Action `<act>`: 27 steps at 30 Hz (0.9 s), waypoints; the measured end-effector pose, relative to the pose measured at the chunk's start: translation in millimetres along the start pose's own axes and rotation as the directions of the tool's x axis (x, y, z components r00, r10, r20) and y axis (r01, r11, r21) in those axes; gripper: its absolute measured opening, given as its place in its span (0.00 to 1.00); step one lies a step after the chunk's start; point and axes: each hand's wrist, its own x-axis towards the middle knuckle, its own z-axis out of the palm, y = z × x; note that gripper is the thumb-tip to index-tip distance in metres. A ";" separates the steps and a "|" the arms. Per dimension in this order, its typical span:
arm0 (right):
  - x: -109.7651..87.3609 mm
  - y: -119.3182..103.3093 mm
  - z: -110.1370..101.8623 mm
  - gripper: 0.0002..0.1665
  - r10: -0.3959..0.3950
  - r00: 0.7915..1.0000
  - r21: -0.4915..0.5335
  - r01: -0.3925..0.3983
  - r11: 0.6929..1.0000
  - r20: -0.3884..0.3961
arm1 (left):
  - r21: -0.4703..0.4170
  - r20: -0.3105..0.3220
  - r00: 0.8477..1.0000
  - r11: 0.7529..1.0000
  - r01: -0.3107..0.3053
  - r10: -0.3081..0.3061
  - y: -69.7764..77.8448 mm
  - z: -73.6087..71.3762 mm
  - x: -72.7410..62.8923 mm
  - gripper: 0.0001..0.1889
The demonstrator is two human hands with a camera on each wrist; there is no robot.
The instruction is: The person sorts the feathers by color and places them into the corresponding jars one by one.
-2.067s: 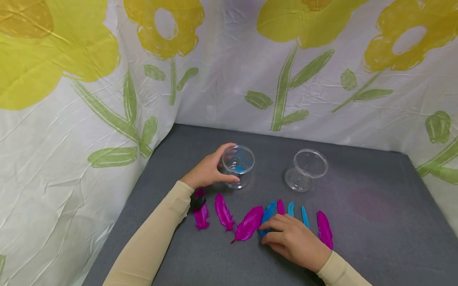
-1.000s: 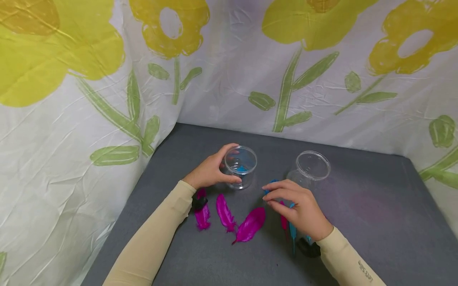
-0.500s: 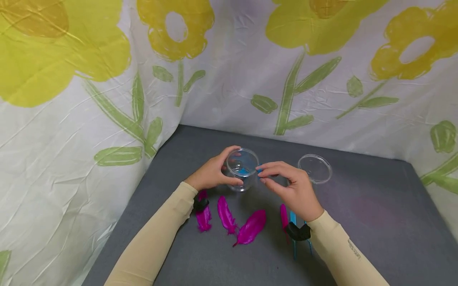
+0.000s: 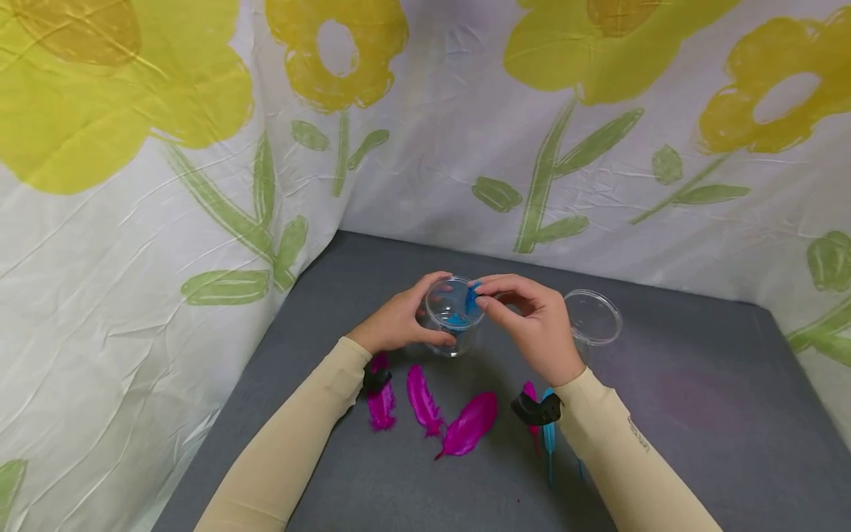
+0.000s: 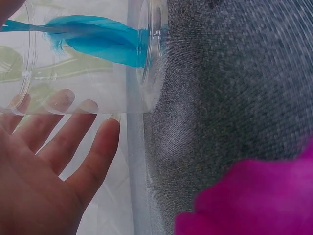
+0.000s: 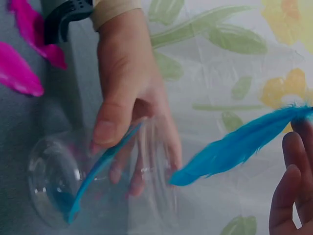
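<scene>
My left hand (image 4: 397, 319) holds a clear plastic jar (image 4: 465, 343) round its left side, thumb in front and fingers behind. Inside that jar leans a blue feather (image 5: 100, 40), its quill toward the opening. Above the rim my right hand (image 4: 535, 325) pinches a second blue feather (image 4: 473, 298) by its quill end. In the right wrist view this held feather (image 6: 230, 149) points its broad tip at the jar's mouth. Three magenta feathers, left (image 4: 381, 406), middle (image 4: 423, 400) and right (image 4: 470, 424), lie on the table in front of the jar.
Another clear jar (image 4: 619, 329) stands to the right, partly behind my right hand. Under my right wrist lie a narrow magenta feather (image 4: 535, 437) and a light blue feather (image 4: 549, 443); my forearm hides more there. Flowered cloth (image 4: 425, 185) hangs behind the grey table (image 4: 698, 458).
My right hand has picked up a blue feather from the row on the table and brought it up and left to the jar's rim. My left hand keeps holding the jar.
</scene>
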 end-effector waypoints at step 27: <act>13.9 15.5 17.0 0.08 0.023 0.999 -0.022 -0.022 1.000 0.030 | 0.008 0.006 1.000 1.000 -0.004 0.003 0.7 -0.7 -1.3 0.56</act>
